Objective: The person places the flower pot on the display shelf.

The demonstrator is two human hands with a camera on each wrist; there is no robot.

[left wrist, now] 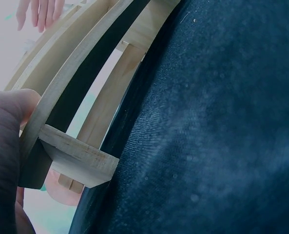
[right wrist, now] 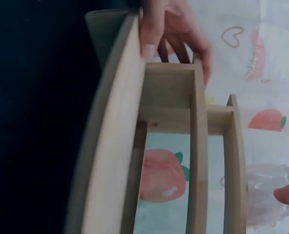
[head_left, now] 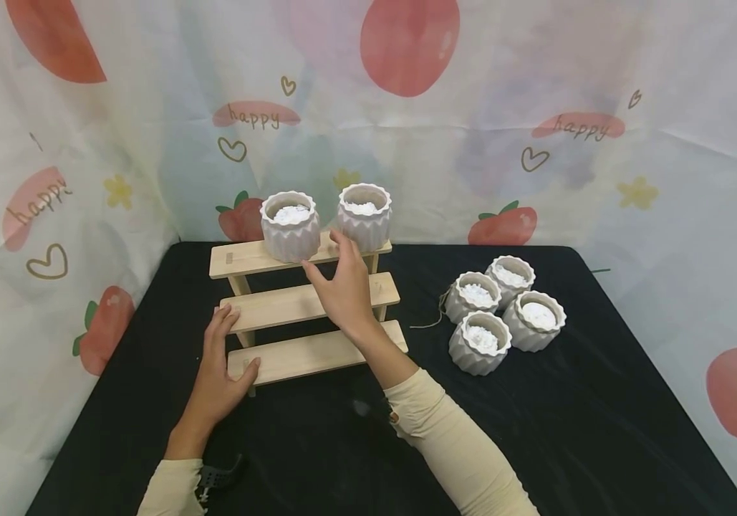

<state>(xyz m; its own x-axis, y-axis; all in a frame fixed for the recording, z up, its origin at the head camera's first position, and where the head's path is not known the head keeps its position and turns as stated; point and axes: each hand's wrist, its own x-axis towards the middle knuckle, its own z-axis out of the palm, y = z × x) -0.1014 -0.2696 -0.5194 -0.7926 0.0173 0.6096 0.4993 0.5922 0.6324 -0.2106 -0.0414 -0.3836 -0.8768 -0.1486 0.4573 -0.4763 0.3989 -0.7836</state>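
Curtain: pale, printed with red fruit and the word "happy", hanging along the far, left and right sides.
Tabletop: black, carrying everything else.
Wooden stand: standing left of the middle, its three shelves climbing from near to far.
Left hand: gripping the stand's left end, its thumb resting on the lowest shelf and its fingers on the middle one.
Right hand: reaching over the stand, holding nothing, its thumb and forefinger spreading apart just beside the pots; whether it is touching one, I cannot tell.
Shelf pots: one white pot sitting left, another white pot sitting right, both upright on the far, top shelf.
Tabletop pots: four, clustering upright right of the stand, holding white bits.
String: trailing left from that cluster.
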